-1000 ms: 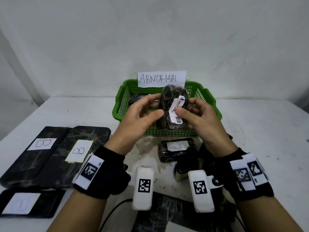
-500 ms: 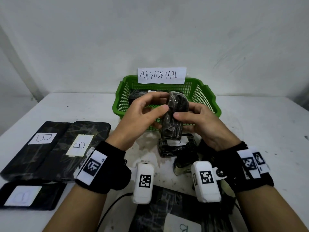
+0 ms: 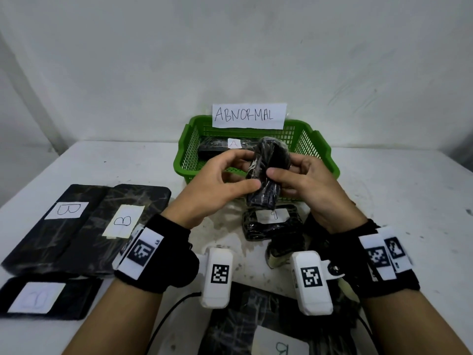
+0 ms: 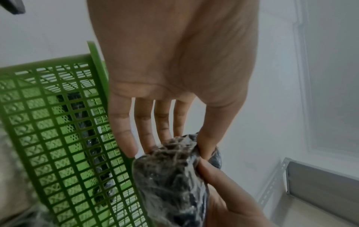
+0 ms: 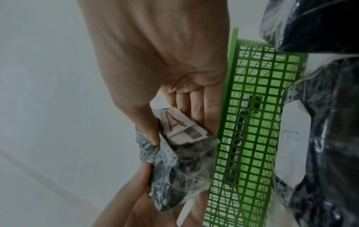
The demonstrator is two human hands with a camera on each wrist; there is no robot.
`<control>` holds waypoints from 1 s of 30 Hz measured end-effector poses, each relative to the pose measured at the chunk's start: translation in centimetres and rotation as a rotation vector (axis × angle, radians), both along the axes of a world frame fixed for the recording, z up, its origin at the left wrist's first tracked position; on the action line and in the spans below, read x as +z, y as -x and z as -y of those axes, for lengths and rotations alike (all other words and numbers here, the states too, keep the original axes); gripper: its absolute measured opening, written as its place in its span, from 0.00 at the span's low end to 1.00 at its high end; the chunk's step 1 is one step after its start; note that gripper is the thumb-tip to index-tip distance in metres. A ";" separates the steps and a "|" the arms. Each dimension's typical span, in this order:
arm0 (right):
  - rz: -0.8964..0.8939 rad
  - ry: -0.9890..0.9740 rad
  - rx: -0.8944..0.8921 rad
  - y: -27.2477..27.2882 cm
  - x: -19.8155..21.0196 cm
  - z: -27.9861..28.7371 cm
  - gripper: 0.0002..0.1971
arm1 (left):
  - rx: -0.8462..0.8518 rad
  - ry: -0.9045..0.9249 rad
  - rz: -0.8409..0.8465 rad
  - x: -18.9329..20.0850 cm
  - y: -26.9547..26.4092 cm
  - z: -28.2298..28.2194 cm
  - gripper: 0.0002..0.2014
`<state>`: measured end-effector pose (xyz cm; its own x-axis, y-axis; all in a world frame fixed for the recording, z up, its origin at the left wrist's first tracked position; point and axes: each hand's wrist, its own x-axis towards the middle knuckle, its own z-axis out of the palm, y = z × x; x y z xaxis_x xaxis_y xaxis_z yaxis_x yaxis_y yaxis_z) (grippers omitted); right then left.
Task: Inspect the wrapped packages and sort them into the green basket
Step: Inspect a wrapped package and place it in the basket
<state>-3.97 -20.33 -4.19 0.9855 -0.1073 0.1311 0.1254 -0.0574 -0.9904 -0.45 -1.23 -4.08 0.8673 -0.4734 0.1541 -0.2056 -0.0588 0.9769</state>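
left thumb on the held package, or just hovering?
Touching. In the head view the left hand has its thumb tip pressed against the side of the wrapped package; the left wrist view shows the fingertips on it too.

You hold a black, clear-wrapped package [image 3: 266,175] with a white label [image 5: 180,127] marked "A". Your basket [image 3: 325,155] is green lattice; its sign [image 3: 249,116] is white with black lettering. The tabletop [image 3: 384,201] is white.

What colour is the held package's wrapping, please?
Black under clear film, best in the head view.
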 end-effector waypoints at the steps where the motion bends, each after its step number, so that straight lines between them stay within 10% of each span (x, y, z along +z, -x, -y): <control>1: 0.001 0.002 -0.016 0.0 0.0 0.0 0.20 | 0.012 0.007 0.016 0.1 0.1 0.0 0.25; 30: 0.049 -0.058 -0.068 -0.8 1.4 0.6 0.21 | 0.057 0.092 -0.025 -0.3 0.0 1.0 0.14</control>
